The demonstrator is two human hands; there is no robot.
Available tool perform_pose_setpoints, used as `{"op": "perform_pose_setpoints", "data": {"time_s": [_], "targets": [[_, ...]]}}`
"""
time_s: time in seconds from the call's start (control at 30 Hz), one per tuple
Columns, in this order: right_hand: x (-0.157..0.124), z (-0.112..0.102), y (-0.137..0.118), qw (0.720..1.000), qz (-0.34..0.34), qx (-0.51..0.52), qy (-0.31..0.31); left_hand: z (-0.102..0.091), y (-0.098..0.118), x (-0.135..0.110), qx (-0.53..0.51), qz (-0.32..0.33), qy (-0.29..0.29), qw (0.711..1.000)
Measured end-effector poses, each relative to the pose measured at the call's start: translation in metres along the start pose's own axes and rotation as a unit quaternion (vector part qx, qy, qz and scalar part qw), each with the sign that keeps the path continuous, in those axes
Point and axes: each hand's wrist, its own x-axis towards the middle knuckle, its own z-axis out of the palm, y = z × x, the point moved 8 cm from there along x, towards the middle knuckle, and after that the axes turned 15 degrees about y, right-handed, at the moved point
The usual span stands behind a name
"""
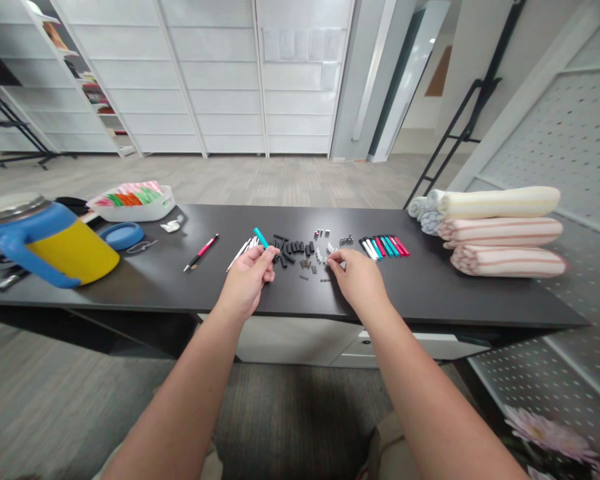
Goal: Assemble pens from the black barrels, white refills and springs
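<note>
My left hand [249, 275] is closed on a teal pen barrel [261, 237], held tilted above the black table [180, 287]. My right hand [356, 275] rests on the table with its fingertips pinched at a scatter of small pen parts [324, 255]; what they grip is too small to name. Between the hands lie several short black pieces [293, 250]. White refill tubes [240, 253] lie just left of my left hand. A row of coloured pen barrels [385, 247] lies right of my right hand.
A red pen [201, 253] lies to the left. Further left are a white tray [133, 203] of coloured items, a blue lid [122, 235] and a yellow-and-blue jug [50, 243]. Rolled towels [500, 230] are stacked at the right end.
</note>
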Motion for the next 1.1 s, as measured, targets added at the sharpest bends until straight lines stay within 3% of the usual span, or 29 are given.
{"op": "perform_pose_setpoints", "data": {"time_s": [0.43, 0.67, 0.87, 0.97, 1.1], "targets": [[0.0, 0.008, 0.002, 0.999, -0.022, -0.022, -0.015, 0.004, -0.001, -0.002, 0.044, 0.012, -0.012, 0.999], [0.0, -0.001, 0.003, 0.999, -0.004, 0.012, 0.041, 0.004, -0.001, -0.002, 0.047, 0.014, -0.015, 0.999], [-0.004, -0.023, -0.023, 0.992, -0.051, 0.063, 0.099, 0.003, -0.002, -0.002, 0.048, 0.021, -0.018, 0.998], [-0.012, -0.023, -0.042, 0.988, -0.116, 0.082, 0.068, 0.003, -0.001, -0.002, 0.041, 0.03, -0.019, 0.999], [-0.024, -0.009, -0.059, 0.982, -0.169, 0.086, -0.023, 0.004, 0.0, -0.001, 0.04, 0.04, -0.028, 0.998]]}}
